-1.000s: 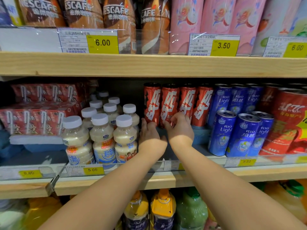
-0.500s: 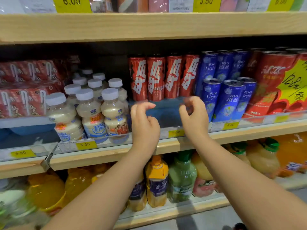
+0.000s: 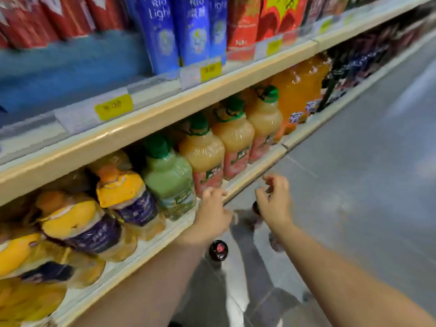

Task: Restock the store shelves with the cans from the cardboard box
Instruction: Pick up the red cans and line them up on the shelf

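Observation:
Both hands hang empty in front of the bottom shelf, fingers loosely curled. My left hand [image 3: 212, 215] is level with the bottom shelf's front edge [image 3: 165, 234]. My right hand [image 3: 274, 201] is a little to its right, over the floor. Below them on the floor stand dark cans seen from above: one [image 3: 218, 250] under my left wrist, another [image 3: 256, 207] partly hidden by my right hand. Red cans [image 3: 35, 20] stand on the middle shelf at top left, with bare blue shelf liner [image 3: 70, 67] in front of them. No cardboard box shows.
Blue RIO cans [image 3: 165, 31] and red packs [image 3: 243, 24] fill the middle shelf to the right. Large juice bottles [image 3: 203, 149] and yellow-capped bottles [image 3: 122, 190] line the bottom shelf. Grey aisle floor [image 3: 354, 208] stretches off to the right. The picture is blurred.
My view has swung down and to the right. Both hands have come away from the red cans on the middle shelf and dropped to the bottom shelf's level, still empty.

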A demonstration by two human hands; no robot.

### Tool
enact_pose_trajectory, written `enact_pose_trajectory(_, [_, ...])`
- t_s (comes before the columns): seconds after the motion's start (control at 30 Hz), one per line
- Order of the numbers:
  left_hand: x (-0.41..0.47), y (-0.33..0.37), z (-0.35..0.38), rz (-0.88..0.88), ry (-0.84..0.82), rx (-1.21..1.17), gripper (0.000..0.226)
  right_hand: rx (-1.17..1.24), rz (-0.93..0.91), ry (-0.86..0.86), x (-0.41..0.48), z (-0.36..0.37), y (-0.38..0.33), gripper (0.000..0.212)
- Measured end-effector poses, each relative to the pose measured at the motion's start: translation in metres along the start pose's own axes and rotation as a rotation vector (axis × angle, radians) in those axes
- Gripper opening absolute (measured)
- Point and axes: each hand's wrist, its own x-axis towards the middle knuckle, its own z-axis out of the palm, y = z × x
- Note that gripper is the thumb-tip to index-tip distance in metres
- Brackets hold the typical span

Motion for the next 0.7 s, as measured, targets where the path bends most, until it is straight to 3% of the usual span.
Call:
enact_pose_trajectory(0.1, [0.006,-0.02,0.032,-0.206,-0.389,0.209,0.086,-0.091,0.112,-0.125,-0.025,-0.005,0.045,0.025])
enact_pose_trajectory(0.17, [0.002,-0.035,0.049,-0.256,-0.546,0.325,0.113,-0.17,0.184,-0.211,-0.039,-0.008,0.071,0.031])
enact_pose_trajectory(0.23, [-0.011,-0.051,0.066,-0.293,-0.618,0.418,0.122,-0.2,0.257,-0.265,-0.051,-0.011,0.09,0.036])
enact_pose_trajectory(0.37, [-0.029,-0.088,0.091,-0.311,-0.531,0.36,0.09,-0.133,0.404,-0.166,-0.069,-0.02,0.116,0.021])
enact_pose_trajectory(0.43, [-0.025,-0.099,0.094,-0.286,-0.444,0.26,0.068,-0.097,0.478,-0.086,-0.072,-0.027,0.126,0.026])
enact_pose_trajectory(0.53, [-0.013,-0.105,0.094,-0.226,-0.361,0.201,0.057,-0.039,0.618,0.014,-0.069,-0.039,0.144,0.029])
enact_pose_trajectory(0.7, [-0.009,-0.107,0.095,-0.421,-0.177,-0.23,0.065,0.031,0.895,-0.104,-0.061,-0.037,0.171,0.084])
